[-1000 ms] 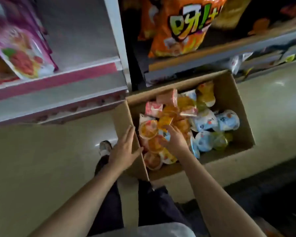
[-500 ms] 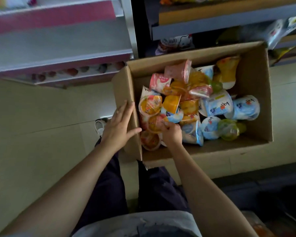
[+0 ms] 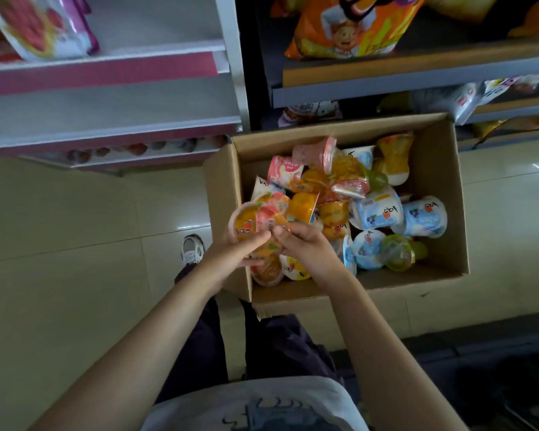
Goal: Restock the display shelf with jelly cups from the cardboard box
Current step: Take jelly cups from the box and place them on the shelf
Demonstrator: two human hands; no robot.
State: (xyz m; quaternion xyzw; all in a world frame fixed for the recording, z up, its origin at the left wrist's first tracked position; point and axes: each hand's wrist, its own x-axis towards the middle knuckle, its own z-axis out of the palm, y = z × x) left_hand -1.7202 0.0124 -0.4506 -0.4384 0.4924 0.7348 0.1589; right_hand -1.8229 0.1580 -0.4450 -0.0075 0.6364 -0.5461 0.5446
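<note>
An open cardboard box (image 3: 442, 169) stands on the floor, filled with several jelly cups: orange, pink, blue-and-white (image 3: 377, 209) and a green one (image 3: 399, 253). Over the box's near left corner, both hands hold orange jelly cups (image 3: 249, 220) lifted from the pile. My left hand (image 3: 231, 253) grips them from the left and below. My right hand (image 3: 305, 247) pinches them from the right with curled fingers. The white and pink display shelf (image 3: 112, 129) is at the upper left, its lower tier bare.
A pink snack bag (image 3: 41, 26) lies on the upper left shelf. A dark shelf unit (image 3: 417, 85) behind the box holds an orange snack bag (image 3: 352, 26) and small packets. Beige tiled floor spreads to the left. My white shoe (image 3: 192, 248) shows beside the box.
My left hand left the box's left wall and joined my right hand. Both have raised orange jelly cups out of the pile. The camera tilted up.
</note>
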